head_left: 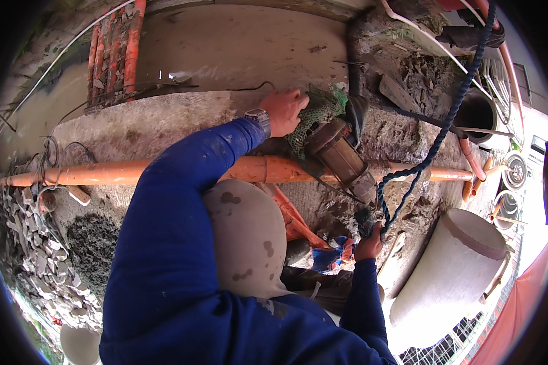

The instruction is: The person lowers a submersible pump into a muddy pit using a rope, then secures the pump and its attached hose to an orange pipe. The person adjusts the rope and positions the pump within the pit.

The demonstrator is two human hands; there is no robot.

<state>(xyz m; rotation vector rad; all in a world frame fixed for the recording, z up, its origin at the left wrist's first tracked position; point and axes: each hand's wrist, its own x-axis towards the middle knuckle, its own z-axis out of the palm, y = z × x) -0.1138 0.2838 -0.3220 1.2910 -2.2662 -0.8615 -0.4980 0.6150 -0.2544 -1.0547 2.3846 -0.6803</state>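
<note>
Slightly right of frame centre, a brown cylindrical unit (342, 157) lies tilted, its upper end against green mesh netting (318, 117). The left hand (285, 112) is positioned at the left edge of the netting, fingers curled; whether it grips the mesh cannot be told. The right hand (369, 246), below the unit, is closed around a dark blue rope (454, 109) extending to the upper right. An orange pipe (103, 173) crosses mid-frame.

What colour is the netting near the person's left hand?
Green, brightest toward its upper right; the netting shows best in the head view.
</note>
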